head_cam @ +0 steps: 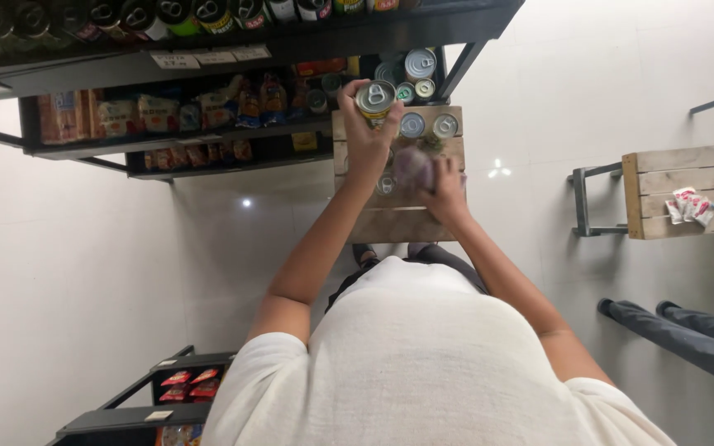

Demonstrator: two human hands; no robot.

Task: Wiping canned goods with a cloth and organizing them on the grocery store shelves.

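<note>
The white knitted top point(423, 363) of the person fills the lower centre of the frame. Both bare forearms extend from it toward the upper centre.

The left hand point(363, 124) is in the upper centre of the frame. It is closed around a can point(375, 99) with a pull-tab lid and a yellow-green body. The can is raised above the crate, lid toward the camera. The fingers wrap the can body from the left side of the frame.

The right hand point(444, 190) is just right of centre, lower than the left hand. It is closed on a crumpled cloth point(413, 168) of pale purple tone, pressed against the top of a wooden crate point(398, 221).

The wooden crate stands on the pale floor point(84, 264). Further cans point(428, 125) stand on its far end, lids up, close beside one another. More cans point(420, 64) sit beyond them at the base of the shelf.

A dark metal shelf unit point(208, 132) spans the upper left of the frame, holding packaged goods and, on its top level, a row of cans.

At the right edge stands a second wooden crate point(675, 169) on a metal frame, with small white and red sachets point(692, 206) on it. Below it, two dark trouser legs point(687, 330) of another person enter from the lower right.
</note>
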